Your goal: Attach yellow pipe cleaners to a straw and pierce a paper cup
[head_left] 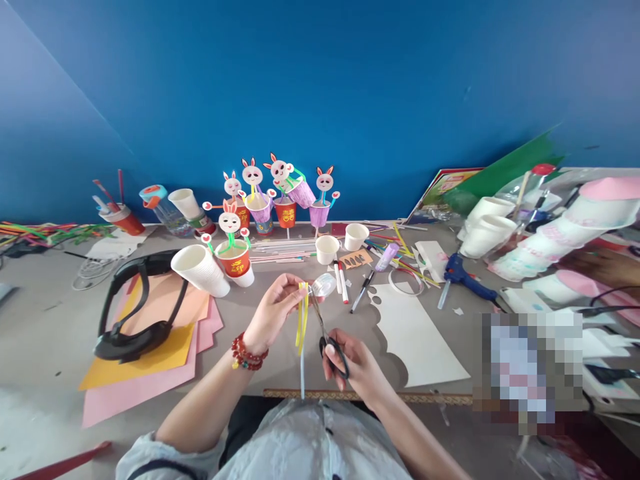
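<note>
Mid-frame, the left hand (278,305) is closed in a pinch on yellow strips (299,327); lower and to the right, the right hand (351,360) curls around black-handled scissors (323,328), blades pointing up.

Craft workspace: glue gun (466,278) is lying right of white sheet (425,333); rabbit-faced cups (286,215) are standing to its far left

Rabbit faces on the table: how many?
5: a front face above a red cup; behind, left to right, the first face, second face, third face and fourth face. Others could be hidden behind cups.
</note>
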Tool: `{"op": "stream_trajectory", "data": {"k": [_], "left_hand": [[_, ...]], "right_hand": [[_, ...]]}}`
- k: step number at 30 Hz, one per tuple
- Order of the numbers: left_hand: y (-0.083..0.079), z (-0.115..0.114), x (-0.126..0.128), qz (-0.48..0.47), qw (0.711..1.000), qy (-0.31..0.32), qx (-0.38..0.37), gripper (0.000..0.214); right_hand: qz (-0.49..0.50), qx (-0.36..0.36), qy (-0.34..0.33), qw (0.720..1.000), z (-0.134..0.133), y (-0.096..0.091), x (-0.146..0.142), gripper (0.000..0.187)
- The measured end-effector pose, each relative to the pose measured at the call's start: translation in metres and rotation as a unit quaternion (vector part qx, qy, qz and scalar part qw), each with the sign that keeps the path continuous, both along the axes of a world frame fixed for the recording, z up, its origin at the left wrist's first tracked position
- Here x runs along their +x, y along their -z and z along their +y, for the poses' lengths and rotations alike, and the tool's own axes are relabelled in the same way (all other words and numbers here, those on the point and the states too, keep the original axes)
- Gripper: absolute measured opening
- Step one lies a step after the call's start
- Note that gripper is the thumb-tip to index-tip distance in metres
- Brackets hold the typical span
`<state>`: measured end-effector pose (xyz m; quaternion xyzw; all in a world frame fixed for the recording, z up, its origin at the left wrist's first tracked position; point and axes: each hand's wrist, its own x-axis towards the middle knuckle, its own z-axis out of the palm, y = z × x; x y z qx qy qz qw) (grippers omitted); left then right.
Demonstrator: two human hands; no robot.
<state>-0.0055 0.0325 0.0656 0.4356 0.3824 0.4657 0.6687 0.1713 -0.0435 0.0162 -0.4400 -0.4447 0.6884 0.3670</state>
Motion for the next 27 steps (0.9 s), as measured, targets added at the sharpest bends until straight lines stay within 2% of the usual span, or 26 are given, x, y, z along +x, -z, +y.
{"op": "stream_trajectory", "data": {"k": [13,21,24,26,27], "left_hand": [[0.007,0.011,0.001,-0.029,1.000,0.006,-0.010,0.028],[0.012,0.015,-0.002,-0.046,0.999,0.017,-0.017,0.025],[0.008,0.013,-0.006,-0.031,0.999,0.015,-0.006,0.022],[0.002,0.010,-0.010,-0.020,1.000,0.013,0.004,0.022],[0.000,0.008,-0.011,-0.016,1.000,0.010,0.010,0.022]], "right_hand": [[0.005,0.055,0.056,0.997,0.012,0.011,-0.010,0.050],[-0.021,0.072,0.048,0.996,0.012,0.002,-0.007,0.049],[-0.069,0.092,0.075,0.991,0.003,0.005,0.006,0.047],[-0.158,0.120,0.107,0.974,-0.004,0.010,0.018,0.044],[-0.222,0.142,0.117,0.958,-0.008,0.013,0.025,0.043]]}}
